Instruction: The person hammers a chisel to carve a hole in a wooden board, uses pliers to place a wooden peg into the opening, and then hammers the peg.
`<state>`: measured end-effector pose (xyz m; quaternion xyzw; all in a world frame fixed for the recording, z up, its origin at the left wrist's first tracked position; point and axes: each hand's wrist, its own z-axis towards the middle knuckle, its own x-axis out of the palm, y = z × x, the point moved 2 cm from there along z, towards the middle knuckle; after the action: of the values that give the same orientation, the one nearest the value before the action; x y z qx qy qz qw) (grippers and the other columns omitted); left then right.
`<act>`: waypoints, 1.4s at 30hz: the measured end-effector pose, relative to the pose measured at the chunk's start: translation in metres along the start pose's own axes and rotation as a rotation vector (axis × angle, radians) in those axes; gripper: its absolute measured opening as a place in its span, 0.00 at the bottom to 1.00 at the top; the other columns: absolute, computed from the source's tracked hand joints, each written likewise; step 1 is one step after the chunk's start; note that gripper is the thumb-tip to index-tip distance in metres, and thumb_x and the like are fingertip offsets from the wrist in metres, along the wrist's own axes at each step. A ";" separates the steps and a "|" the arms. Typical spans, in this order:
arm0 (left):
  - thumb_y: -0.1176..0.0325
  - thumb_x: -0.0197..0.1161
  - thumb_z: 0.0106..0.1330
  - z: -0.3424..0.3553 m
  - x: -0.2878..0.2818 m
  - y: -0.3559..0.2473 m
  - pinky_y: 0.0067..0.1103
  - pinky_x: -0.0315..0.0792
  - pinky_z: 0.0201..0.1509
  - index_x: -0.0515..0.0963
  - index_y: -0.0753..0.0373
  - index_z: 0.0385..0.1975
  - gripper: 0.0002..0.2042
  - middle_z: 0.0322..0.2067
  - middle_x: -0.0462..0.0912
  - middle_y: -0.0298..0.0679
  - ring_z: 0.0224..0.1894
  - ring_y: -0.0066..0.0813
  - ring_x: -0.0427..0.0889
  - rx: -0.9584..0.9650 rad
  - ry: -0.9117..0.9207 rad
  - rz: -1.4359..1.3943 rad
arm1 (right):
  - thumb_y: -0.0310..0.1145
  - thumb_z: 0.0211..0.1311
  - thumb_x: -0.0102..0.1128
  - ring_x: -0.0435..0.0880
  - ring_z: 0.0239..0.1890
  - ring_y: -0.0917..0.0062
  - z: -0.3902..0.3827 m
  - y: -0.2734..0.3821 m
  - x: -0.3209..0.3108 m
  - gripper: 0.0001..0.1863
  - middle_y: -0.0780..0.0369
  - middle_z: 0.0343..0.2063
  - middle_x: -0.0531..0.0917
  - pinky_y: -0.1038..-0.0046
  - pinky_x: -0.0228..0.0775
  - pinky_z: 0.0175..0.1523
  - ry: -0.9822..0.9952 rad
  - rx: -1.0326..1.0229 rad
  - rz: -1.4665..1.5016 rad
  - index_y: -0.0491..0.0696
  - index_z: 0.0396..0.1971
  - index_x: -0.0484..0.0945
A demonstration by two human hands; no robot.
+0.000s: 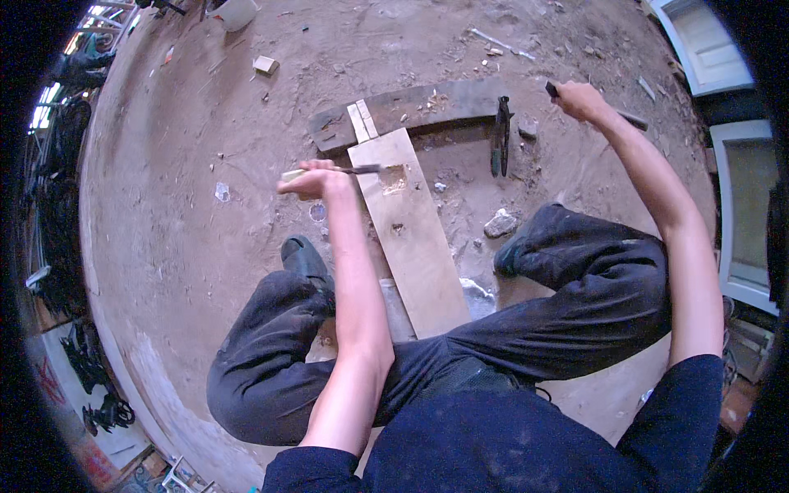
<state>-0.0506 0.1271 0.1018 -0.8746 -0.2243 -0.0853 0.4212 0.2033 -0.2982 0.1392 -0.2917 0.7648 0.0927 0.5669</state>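
Observation:
My left hand point(316, 179) is closed round the pale handle of a chisel point(366, 169). The chisel's metal blade lies across the upper part of a light wooden board point(423, 263), beside a rough cut-out holding shavings. The board slants between my legs, with a narrow pale wood piece point(362, 120) at its far end over a curved dark plank point(460, 103). At the upper right, my right hand point(579, 102) grips a dark-ended tool point(551, 89), raised away from the board; a grey bar shows behind my wrist, and I cannot tell if it belongs to that tool.
A long dark tool point(500, 140) rests right of the board, near stones point(500, 222). A wood block point(265, 65) and white bucket point(233, 12) are farther back. White framed panels point(744, 214) stand at the right edge; dark clutter point(62, 205) lines the left.

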 end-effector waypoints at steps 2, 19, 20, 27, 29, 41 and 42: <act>0.32 0.25 0.63 0.010 0.011 -0.026 0.18 0.43 0.11 0.57 0.56 0.15 0.31 0.09 0.56 0.28 0.10 0.17 0.52 0.112 0.031 -0.088 | 0.42 0.62 0.53 0.81 0.35 0.53 0.003 -0.001 -0.012 0.15 0.49 0.30 0.81 0.55 0.73 0.39 0.035 -0.043 0.013 0.43 0.35 0.75; 0.31 0.27 0.62 0.006 -0.009 -0.044 0.16 0.45 0.10 0.59 0.58 0.18 0.33 0.09 0.60 0.29 0.08 0.17 0.53 0.106 0.001 -0.195 | 0.42 0.63 0.50 0.81 0.36 0.53 0.012 0.012 -0.004 0.14 0.50 0.33 0.82 0.55 0.74 0.40 0.033 -0.071 0.026 0.48 0.40 0.72; 0.30 0.26 0.62 -0.001 -0.012 -0.040 0.17 0.45 0.10 0.58 0.58 0.18 0.33 0.09 0.60 0.30 0.08 0.18 0.53 0.083 -0.118 -0.179 | 0.42 0.63 0.50 0.81 0.36 0.53 0.012 0.015 -0.007 0.14 0.50 0.33 0.82 0.55 0.74 0.40 0.026 -0.074 0.022 0.48 0.40 0.72; 0.32 0.25 0.63 0.012 -0.029 0.005 0.17 0.44 0.11 0.56 0.57 0.14 0.33 0.08 0.55 0.30 0.09 0.18 0.50 0.005 -0.102 -0.137 | 0.42 0.61 0.52 0.81 0.39 0.55 0.018 0.018 -0.013 0.14 0.51 0.34 0.82 0.57 0.75 0.40 0.030 -0.074 0.003 0.48 0.40 0.73; 0.32 0.25 0.64 0.020 -0.027 -0.019 0.17 0.44 0.11 0.57 0.57 0.14 0.33 0.08 0.55 0.30 0.09 0.18 0.50 0.065 -0.006 -0.233 | 0.42 0.62 0.51 0.81 0.38 0.55 0.020 0.019 -0.010 0.14 0.52 0.34 0.82 0.57 0.75 0.40 0.020 -0.075 -0.007 0.48 0.40 0.73; 0.35 0.28 0.63 0.000 -0.010 0.002 0.19 0.43 0.13 0.56 0.56 0.13 0.30 0.08 0.53 0.27 0.09 0.17 0.49 0.077 -0.007 -0.144 | 0.40 0.62 0.49 0.81 0.39 0.55 0.012 0.038 -0.028 0.14 0.52 0.35 0.82 0.55 0.74 0.41 0.025 -0.084 0.016 0.47 0.41 0.71; 0.34 0.27 0.62 0.012 -0.016 -0.009 0.19 0.44 0.13 0.57 0.56 0.13 0.31 0.08 0.52 0.28 0.10 0.18 0.49 0.051 -0.013 -0.159 | 0.40 0.62 0.49 0.81 0.39 0.55 0.009 0.031 -0.022 0.14 0.51 0.35 0.82 0.55 0.74 0.41 0.003 -0.091 0.034 0.47 0.41 0.71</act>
<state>-0.0693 0.1360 0.0949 -0.8436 -0.2980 -0.1069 0.4336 0.1981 -0.2613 0.1502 -0.3045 0.7655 0.1366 0.5501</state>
